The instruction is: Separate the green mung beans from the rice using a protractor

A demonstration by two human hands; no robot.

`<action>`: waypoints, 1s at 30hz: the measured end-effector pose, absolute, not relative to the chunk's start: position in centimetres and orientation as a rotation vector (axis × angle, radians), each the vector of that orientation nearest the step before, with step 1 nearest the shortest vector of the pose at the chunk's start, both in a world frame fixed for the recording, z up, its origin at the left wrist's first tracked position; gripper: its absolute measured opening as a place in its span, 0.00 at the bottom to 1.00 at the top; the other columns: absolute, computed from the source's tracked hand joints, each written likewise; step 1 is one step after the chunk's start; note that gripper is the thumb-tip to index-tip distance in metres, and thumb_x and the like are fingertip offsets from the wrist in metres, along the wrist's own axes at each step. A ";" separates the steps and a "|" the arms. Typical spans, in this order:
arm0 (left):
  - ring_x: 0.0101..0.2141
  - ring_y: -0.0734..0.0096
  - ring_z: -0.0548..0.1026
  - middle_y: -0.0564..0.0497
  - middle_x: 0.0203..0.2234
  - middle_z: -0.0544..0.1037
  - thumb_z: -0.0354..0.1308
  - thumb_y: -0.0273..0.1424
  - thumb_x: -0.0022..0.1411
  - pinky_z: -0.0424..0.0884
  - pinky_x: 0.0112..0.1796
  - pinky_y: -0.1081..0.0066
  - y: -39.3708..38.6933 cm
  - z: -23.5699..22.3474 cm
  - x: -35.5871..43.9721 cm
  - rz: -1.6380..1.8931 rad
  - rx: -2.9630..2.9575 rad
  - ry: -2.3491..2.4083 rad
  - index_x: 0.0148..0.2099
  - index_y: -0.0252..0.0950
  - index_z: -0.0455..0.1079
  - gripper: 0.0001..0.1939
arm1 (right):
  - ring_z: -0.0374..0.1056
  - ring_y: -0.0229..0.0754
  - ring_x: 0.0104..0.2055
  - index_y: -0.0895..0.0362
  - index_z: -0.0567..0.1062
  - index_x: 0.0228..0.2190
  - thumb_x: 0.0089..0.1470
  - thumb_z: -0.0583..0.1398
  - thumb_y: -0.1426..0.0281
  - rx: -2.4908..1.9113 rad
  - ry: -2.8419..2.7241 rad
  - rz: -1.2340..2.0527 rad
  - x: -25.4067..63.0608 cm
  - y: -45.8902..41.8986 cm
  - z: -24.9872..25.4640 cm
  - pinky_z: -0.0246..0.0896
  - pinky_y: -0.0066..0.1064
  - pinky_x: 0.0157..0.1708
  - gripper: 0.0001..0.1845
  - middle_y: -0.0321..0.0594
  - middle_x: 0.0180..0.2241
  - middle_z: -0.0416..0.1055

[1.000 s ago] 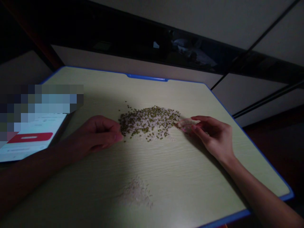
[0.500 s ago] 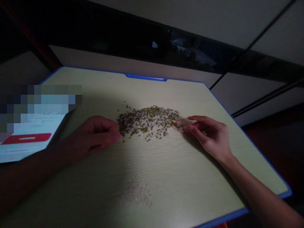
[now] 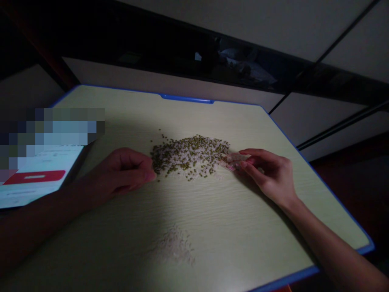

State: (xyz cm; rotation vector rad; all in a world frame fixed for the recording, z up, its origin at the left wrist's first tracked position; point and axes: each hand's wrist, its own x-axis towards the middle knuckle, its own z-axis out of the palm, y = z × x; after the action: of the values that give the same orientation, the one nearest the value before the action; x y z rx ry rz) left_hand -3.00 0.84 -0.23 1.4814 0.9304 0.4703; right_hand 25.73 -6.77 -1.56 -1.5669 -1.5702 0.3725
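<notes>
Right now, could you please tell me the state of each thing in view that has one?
Mixed pile of small green beans and pale grains: spread out, intermingled.
Small pile of pale grains: separate, loosely heaped.
Thin, clear, plastic-looking piece: pinched in the right hand, at the mixed pile's right end.
Right hand: closed in a pinch.
Left hand: curled closed; contents unclear.
Flat rectangular touchscreen device: lit.

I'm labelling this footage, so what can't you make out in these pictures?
In the head view:
Screen: top hidden by pixelation, left cut by picture edge.
Left hand: its curl hides whether it holds anything.
Clear piece: partly hidden by right hand; print too small to read.
Pale pile: grains too small to count.
</notes>
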 end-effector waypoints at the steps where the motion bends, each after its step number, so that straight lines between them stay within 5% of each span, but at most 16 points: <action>1: 0.10 0.85 0.51 0.60 0.06 0.54 0.57 0.35 0.45 0.45 0.10 0.81 0.9 -0.3 -3.0 0.468 1.486 0.926 0.12 0.36 0.57 0.17 | 0.65 0.35 0.18 0.57 0.76 0.32 0.46 0.60 0.71 -1.573 -1.571 0.371 25.8 -6.8 -1.6 0.59 0.26 0.16 0.09 0.36 0.19 0.73; 30: 0.10 0.85 0.51 0.60 0.07 0.55 0.58 0.35 0.45 0.47 0.10 0.82 1.0 -0.4 -3.0 0.456 1.497 0.920 0.12 0.36 0.57 0.17 | 0.67 0.35 0.19 0.58 0.76 0.32 0.46 0.60 0.72 -1.566 -1.550 0.399 25.6 -6.8 -1.6 0.61 0.25 0.17 0.08 0.37 0.21 0.75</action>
State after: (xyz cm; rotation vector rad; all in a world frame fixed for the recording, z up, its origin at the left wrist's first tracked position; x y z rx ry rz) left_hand -2.98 1.03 -0.35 1.4968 0.9203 0.4556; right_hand 25.61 -6.85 -1.56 -1.5662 -1.5499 0.3994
